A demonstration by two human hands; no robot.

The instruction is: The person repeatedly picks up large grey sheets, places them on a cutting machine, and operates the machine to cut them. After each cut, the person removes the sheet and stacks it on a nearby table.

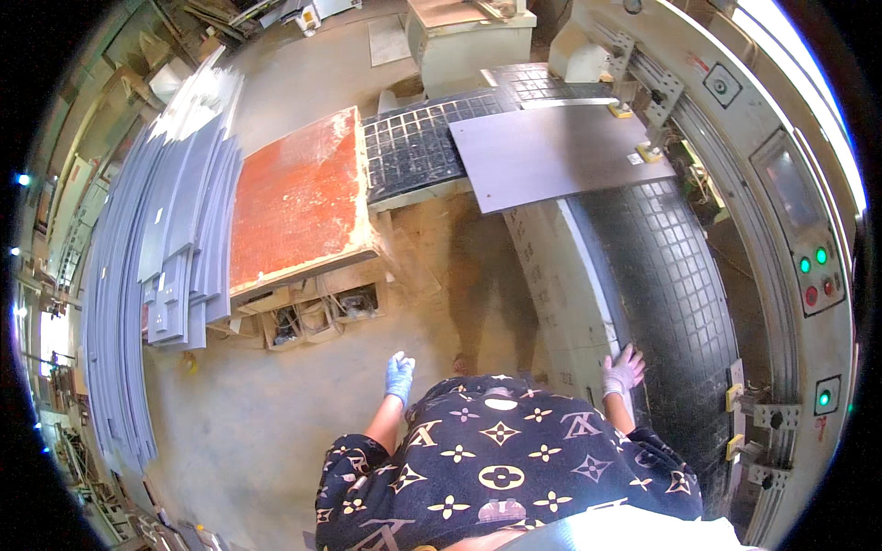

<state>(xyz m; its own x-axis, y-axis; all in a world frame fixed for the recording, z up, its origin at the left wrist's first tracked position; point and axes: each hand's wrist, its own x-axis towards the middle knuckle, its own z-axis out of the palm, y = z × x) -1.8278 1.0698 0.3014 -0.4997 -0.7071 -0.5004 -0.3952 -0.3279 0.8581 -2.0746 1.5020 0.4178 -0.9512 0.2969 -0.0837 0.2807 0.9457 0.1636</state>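
My left hand (399,376), in a pale blue-grey glove, hangs in the air over the floor. Its fingers are loosely bent, slightly apart, and nothing shows in them. My right hand (624,371), gloved in pale grey, rests with spread fingers on the near-left edge of a machine table (602,262). Beyond it, a flat grey-lilac panel (542,151) lies across the black gridded table surface (675,234). The panel's right end reaches small yellow-and-white blocks (650,152) along the machine's beam. Neither hand touches the panel.
A worn red-topped table (299,197) stands at the left, with bins (317,317) beneath it. Further left are stacked long grey panels (170,220). The machine's beam (781,119) runs along the right, carrying a screen (792,184) and lit green buttons (820,255). Dusty floor (276,422) lies between.
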